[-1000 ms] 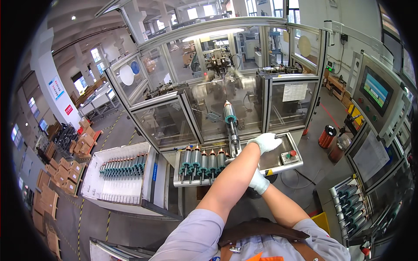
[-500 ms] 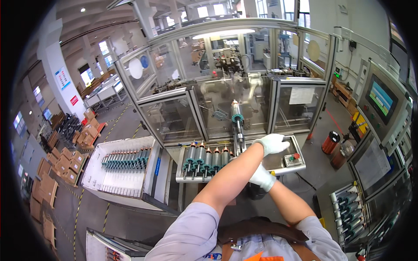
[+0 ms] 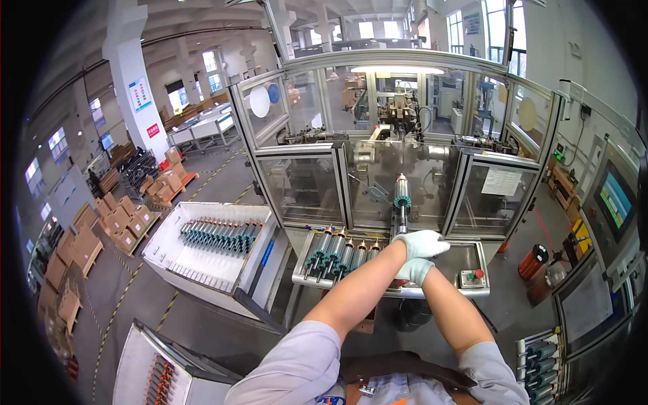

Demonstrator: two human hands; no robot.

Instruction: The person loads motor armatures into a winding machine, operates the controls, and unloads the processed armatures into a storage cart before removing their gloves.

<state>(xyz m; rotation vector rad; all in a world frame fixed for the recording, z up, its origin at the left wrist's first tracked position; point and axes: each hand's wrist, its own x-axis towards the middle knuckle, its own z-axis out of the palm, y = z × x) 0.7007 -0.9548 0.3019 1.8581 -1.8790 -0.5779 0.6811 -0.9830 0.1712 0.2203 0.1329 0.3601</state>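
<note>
**Gloved Hands Overlapped Just Short of a Mounted Armature**

The left hand point(image 3: 423, 243) lay above the right hand point(image 3: 414, 271), fingers loosely bent and pointing rightward; whether it held anything could not be told. The right hand was partly covered, its fingers hidden, so its opening and any hold were also unclear. Just beyond both, the armature point(image 3: 402, 194) pointed away from them, copper end farthest.

Handling it well probably meant uncrossing the wrists, keeping gloves off the green and copper parts, guiding by the bare shaft and holding it in line.

Just left of the hands, the metal tray point(image 3: 466, 255) carried a slanted row of armatures point(image 3: 345, 255). Farther left, a white bin point(image 3: 165, 253) held more, ranked closely toward its far side. Nearer the body, at lower left, a second bin point(image 3: 128, 351) contained orange-and-dark parts point(image 3: 160, 379).
</note>
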